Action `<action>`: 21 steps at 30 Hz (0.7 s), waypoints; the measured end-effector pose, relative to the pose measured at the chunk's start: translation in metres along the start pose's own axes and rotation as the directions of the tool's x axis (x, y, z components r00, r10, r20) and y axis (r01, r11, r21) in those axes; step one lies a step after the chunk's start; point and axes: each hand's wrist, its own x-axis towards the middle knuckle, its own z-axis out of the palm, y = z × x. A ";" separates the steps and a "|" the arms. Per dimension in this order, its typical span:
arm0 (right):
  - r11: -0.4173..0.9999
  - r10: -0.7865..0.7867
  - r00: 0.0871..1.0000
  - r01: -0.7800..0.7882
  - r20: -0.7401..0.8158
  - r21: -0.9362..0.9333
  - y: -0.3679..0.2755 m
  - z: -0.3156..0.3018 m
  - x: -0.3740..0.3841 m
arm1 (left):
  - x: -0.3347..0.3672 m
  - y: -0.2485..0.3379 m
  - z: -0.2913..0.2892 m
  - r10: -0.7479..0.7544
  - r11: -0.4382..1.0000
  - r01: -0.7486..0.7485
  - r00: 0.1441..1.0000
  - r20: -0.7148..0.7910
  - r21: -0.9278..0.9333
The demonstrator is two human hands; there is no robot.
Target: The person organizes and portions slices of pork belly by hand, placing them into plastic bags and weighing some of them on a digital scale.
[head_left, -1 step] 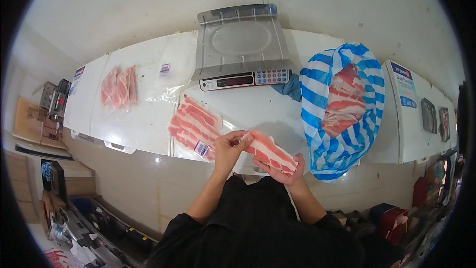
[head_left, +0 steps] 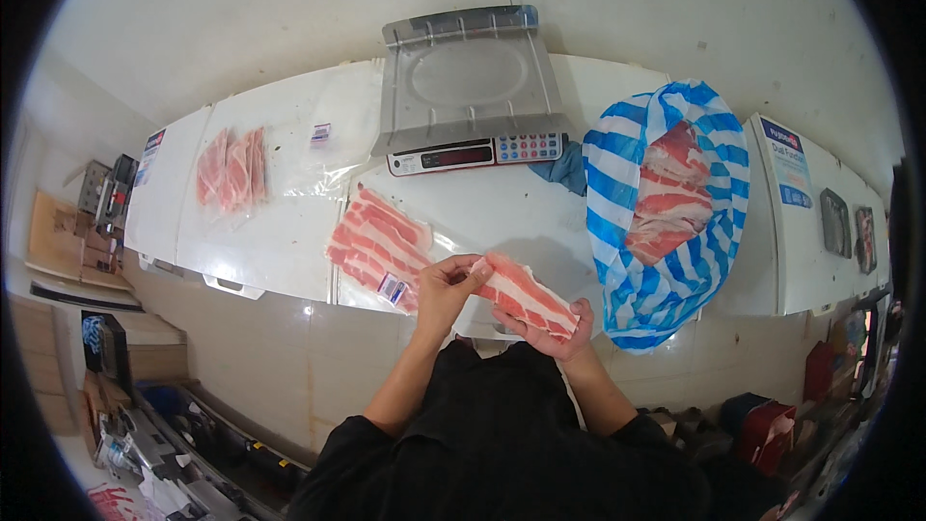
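Note:
Just past the near edge of the white worktop I hold a small stack of raw pork belly slices, striped pink and white. My left hand pinches its left end between thumb and fingers. Under the right end lies my right hand, its fingers curled up around the meat. Beside my left hand is a clear pack of pork belly slices with a small label. To the right, a blue-and-white striped plastic bag gapes around more sliced pork belly.
A metal-tray weighing scale stands at the back, with a blue cloth by its right corner. Another clear pack of meat slices lies far left, near a loose label. Black trays are at the far right.

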 end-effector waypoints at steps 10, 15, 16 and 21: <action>0.973 0.066 0.943 0.012 -0.325 0.232 0.014 -0.021 -0.028 | -0.007 -0.030 -0.069 0.333 0.488 -0.439 0.893 0.303 0.755; 0.976 0.120 0.895 -0.027 -0.430 0.218 0.054 -0.033 0.002 | 0.001 -0.052 -0.092 0.378 0.584 -0.486 0.872 0.313 0.650; 0.978 0.104 0.905 -0.017 -0.413 0.209 0.062 -0.037 0.012 | 0.002 -0.050 -0.092 0.416 0.578 -0.510 0.856 0.308 0.638; 0.982 0.062 0.909 0.019 -0.411 0.190 0.075 -0.034 0.035 | 0.012 -0.032 -0.110 0.404 0.544 -0.537 0.841 0.359 0.645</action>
